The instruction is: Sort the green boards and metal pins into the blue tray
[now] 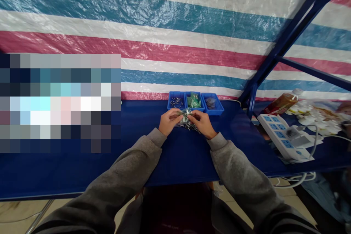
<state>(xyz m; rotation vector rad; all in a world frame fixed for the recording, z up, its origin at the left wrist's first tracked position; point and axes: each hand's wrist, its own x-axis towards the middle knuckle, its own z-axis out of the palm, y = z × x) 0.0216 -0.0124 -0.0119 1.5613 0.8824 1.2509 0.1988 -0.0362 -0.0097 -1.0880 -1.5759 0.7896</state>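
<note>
Both hands meet over the blue table, just in front of three small blue trays. My left hand pinches the left side of a small clear plastic bag. The bag's right side is between the fingers of my right hand. What the bag contains is too small to make out. Several thin metal pieces lie in a pile directly under the hands. The left tray has metal pieces in it, the middle tray green packets, and the right tray a greyish bag.
To the right, a white power strip with a plugged-in adapter sits by a blue metal frame. Beyond it are a bottle and white items. Striped sheeting hangs behind. A pixelated patch covers the left side.
</note>
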